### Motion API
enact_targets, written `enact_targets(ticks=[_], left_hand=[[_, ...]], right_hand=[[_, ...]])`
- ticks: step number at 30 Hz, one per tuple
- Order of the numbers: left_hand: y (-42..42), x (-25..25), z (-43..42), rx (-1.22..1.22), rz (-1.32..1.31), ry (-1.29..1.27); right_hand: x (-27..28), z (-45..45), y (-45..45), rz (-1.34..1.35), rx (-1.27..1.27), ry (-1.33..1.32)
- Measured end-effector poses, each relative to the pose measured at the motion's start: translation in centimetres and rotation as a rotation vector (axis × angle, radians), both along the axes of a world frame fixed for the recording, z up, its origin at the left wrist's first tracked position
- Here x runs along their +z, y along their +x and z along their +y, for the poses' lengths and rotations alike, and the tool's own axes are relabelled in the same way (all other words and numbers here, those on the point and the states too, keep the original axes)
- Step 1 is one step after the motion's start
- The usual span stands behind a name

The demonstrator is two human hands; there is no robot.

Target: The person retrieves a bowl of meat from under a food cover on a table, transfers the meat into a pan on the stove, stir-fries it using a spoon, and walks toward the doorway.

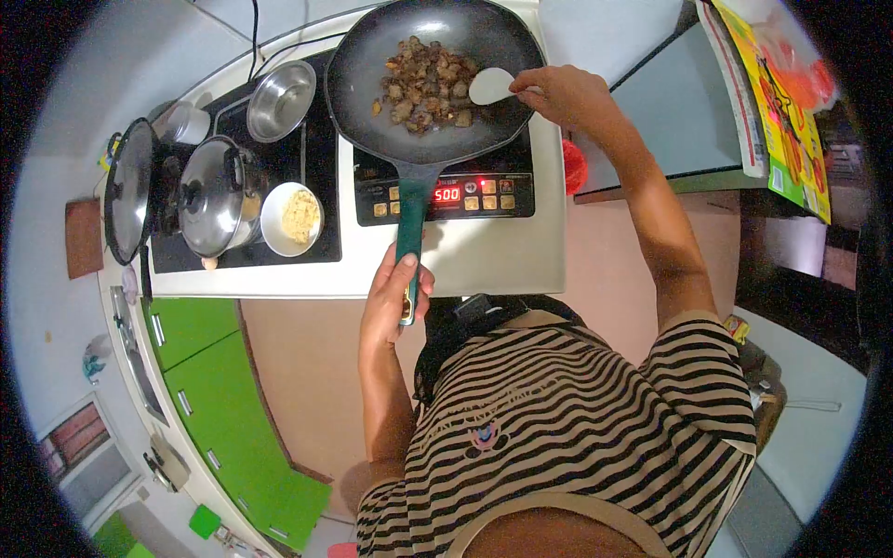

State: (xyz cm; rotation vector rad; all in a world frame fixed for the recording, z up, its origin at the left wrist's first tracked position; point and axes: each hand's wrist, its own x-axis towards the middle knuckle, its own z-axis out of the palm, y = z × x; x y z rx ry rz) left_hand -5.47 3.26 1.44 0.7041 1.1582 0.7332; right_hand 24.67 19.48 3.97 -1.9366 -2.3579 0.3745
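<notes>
A dark wok (372, 112) sits on an induction cooker (507, 205) whose red display is lit. Browned chopped pieces of food (423, 88) lie in the middle of the wok. Wrapped around the wok's green handle (409, 228) is my left hand (391, 293), closed on it. My right hand (567, 93), over the wok's right rim, grips a white spoon-like utensil (491, 86). Its rounded white end is beside the right edge of the food. Whether it is a spoon or a small scoop I cannot tell.
Left of the wok are a steel bowl (281, 100), a lidded pot (209, 200), a white bowl (279, 209) with yellowish crumbly food, and an upright glass lid (130, 191). A cord (298, 43) runs behind. Yellow packaging (791, 130) hangs at right; green cabinets (209, 391) stand lower left.
</notes>
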Motion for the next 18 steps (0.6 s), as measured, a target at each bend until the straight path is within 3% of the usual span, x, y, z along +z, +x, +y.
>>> enact_targets(ticks=[8, 10, 18], left_hand=[[-0.7, -1.6, -0.4, -0.011, -0.003, 0.001], [-0.7, -1.6, -0.7, -0.009, 0.017, 0.015], [-1.4, -1.5, -3.1, 0.05, 0.035, 0.071]], right_hand=[[-3.0, -1.9, -2.6, 0.133, 0.116, 0.082], [-1.1, -2.9, -3.1, 0.076, -0.019, -0.045], [0.0, -7.9, -1.0, 0.189, -0.117, -0.045]])
